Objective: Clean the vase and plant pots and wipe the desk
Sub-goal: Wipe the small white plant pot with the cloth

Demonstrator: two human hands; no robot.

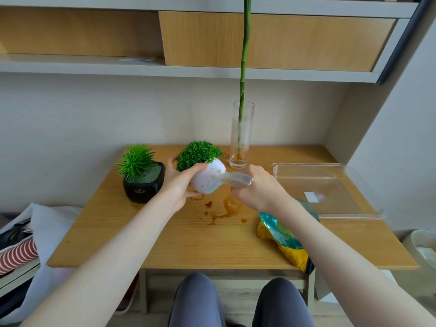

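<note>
My left hand grips a white speckled round pot with a bushy green plant, tilted to the right above the wooden desk. My right hand holds a crumpled, brown-stained wipe pressed against the pot's right side. Brown marks show on the pot. A black square pot with a spiky green plant stands at the left. A tall glass vase with a long green stalk stands behind, brownish at its bottom. Brown liquid stains lie on the desk under my hands.
A clear plastic tray lies at the right of the desk. A teal and yellow packet sits under my right forearm near the front edge. Shelves hang above. Folded cloths lie at the left, a white bin at the right.
</note>
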